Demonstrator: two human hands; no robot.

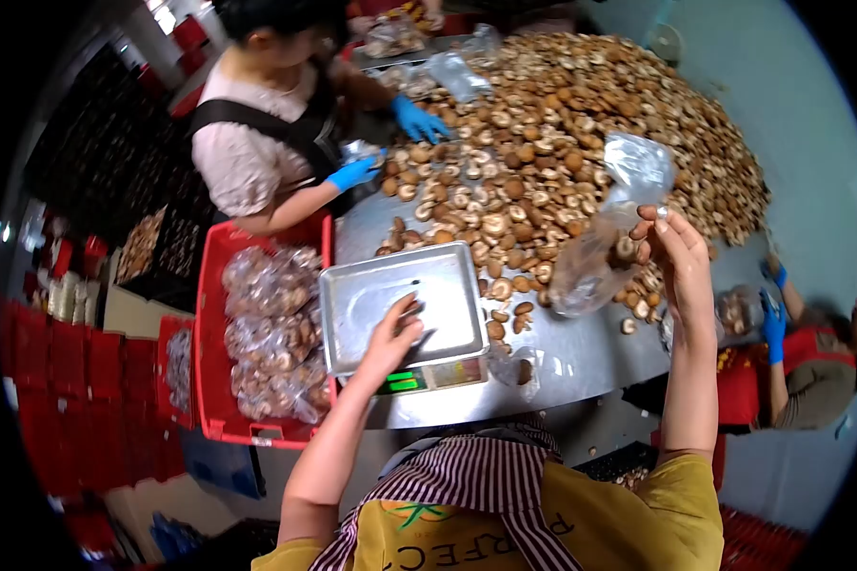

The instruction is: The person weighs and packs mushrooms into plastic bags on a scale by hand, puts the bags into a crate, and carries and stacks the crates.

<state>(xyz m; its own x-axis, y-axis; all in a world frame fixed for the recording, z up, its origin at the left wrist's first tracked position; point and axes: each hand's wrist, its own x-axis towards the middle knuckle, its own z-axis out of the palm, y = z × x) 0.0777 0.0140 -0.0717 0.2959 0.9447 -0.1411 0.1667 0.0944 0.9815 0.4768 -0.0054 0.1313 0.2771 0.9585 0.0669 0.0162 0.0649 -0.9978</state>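
Observation:
My left hand (393,338) is over the metal tray (371,285) of a weighing scale, fingers loosely apart and nothing in them. Small dark bits lie on the tray, and a green-lit display (403,383) shows on its front edge. Raised at the right, my right hand (678,252) pinches the top of a clear plastic bag (581,271). A brown mushroom (626,249) shows near my fingers, seen through or beside the plastic. Behind the bag spreads a large heap of shiitake mushrooms (543,143).
A red crate (209,381) of bagged mushrooms stands left of the scale. More clear bags (638,162) lie on the heap. Across the table, a co-worker's blue-gloved hands (417,119) reach to the mushrooms. Another person in blue gloves (773,324) works at the right.

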